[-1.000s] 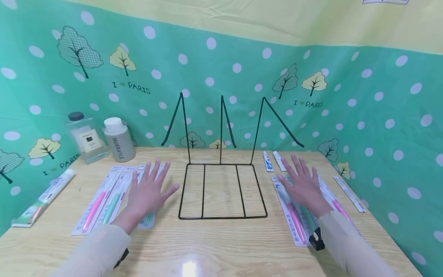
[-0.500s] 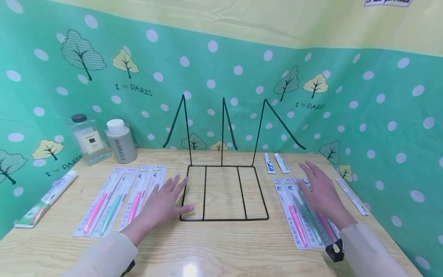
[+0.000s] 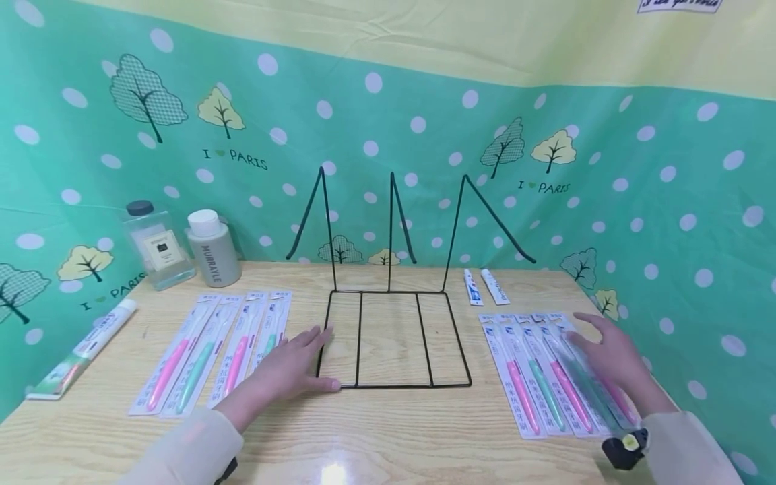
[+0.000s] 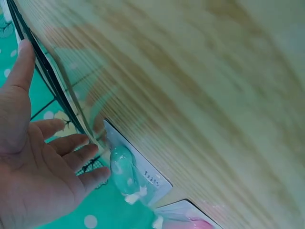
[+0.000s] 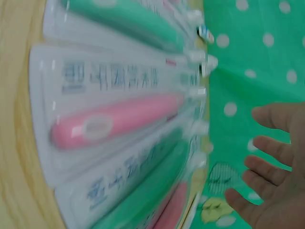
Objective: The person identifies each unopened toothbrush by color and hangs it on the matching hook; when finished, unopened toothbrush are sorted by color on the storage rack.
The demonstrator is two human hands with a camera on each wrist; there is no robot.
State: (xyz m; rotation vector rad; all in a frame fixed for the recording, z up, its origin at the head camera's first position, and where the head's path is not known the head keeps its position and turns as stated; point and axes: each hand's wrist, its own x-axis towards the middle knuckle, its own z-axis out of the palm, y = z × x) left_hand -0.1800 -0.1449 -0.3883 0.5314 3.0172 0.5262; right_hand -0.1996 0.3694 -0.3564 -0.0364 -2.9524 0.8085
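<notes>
A black wire rack (image 3: 394, 386) with three angled uprights stands mid-table. My left hand (image 3: 287, 369) is at its left side, fingers by the side bar and thumb near the front corner; whether it touches the wire I cannot tell. Packaged toothbrushes (image 3: 197, 367) with pink and green handles lie left of that hand, one partly covered by it. Several more packaged toothbrushes (image 3: 523, 394) lie in a row right of the rack. Above their right edge hovers my right hand (image 3: 621, 360), fingers loosely bent and holding nothing. In the right wrist view a pink-handled toothbrush (image 5: 114, 121) shows large.
A clear bottle (image 3: 160, 249) and a grey bottle (image 3: 213, 252) with a white cap stand at the back left. A large toothpaste tube (image 3: 85, 350) lies along the left edge. Two small tubes (image 3: 473, 288) lie behind the right toothbrushes. A green patterned cloth (image 3: 370, 108) hangs behind.
My left hand has moved right and down, from over the left toothbrushes to the rack's left side. My right hand has shifted right, uncovering most of the right toothbrushes.
</notes>
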